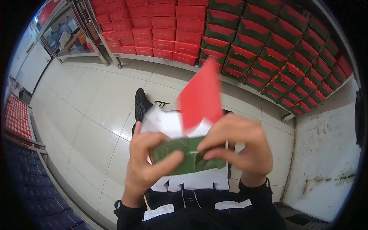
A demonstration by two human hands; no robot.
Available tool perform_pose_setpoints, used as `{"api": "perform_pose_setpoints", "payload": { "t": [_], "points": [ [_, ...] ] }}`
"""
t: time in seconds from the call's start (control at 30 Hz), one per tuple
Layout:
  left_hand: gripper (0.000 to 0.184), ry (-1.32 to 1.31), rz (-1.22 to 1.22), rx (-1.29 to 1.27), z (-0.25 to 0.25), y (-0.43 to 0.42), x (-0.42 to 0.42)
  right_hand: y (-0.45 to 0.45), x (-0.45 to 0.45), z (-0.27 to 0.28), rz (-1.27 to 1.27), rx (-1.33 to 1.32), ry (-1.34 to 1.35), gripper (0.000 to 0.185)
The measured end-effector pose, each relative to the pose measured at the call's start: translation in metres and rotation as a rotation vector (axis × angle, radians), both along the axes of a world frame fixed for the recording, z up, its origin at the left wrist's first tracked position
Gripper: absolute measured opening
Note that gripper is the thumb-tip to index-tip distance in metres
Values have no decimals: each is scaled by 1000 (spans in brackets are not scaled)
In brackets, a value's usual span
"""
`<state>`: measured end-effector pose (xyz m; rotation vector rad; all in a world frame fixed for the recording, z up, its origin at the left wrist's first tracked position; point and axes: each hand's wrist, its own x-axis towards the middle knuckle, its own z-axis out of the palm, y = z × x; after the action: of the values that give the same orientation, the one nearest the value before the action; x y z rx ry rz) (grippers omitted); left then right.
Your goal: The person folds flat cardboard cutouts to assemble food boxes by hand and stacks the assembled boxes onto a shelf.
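Note:
A folded green paper carton (178, 144) is held level in front of my torso. My left hand (143, 159) grips its left end, thumb lying across the front. At its right half my right hand (243, 143), somewhat blurred, pinches the green paper between thumb and fingers. A red flap (203, 97) stands up behind the carton, smeared by motion; whether it joins the green part I cannot tell. White paper sheets (197, 181) with slotted edges lie across my lap beneath the carton, and more white paper shows behind it.
Stacked red boxes (163, 23) and green-and-red boxes (255, 40) fill a shelf ahead. Dark blue boxes (25, 184) and small red boxes (17, 115) stand at the left. A black shoe (142, 105) rests on the tiled floor (86, 96). A stained pale panel (326, 153) stands at the right.

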<state>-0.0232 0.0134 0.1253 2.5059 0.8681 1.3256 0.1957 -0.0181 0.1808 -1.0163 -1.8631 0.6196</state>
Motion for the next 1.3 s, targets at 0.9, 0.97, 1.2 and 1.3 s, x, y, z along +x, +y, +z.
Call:
{"api": "perform_pose_setpoints", "payload": {
  "t": [0.9,0.97,1.2,1.3],
  "points": [
    [76,-611,-60,-386,-57,81,-50,54,46,-137,38,-212,480,80],
    [64,-569,-208,-631,-60,88,-54,69,45,-137,-73,-234,597,81],
    [12,-13,-185,-140,-26,83,0,57,-3,-55,-365,111,155,47],
    [12,219,-151,-388,-17,77,16,57,0,-49,-136,15,0,35]
  ]
}}
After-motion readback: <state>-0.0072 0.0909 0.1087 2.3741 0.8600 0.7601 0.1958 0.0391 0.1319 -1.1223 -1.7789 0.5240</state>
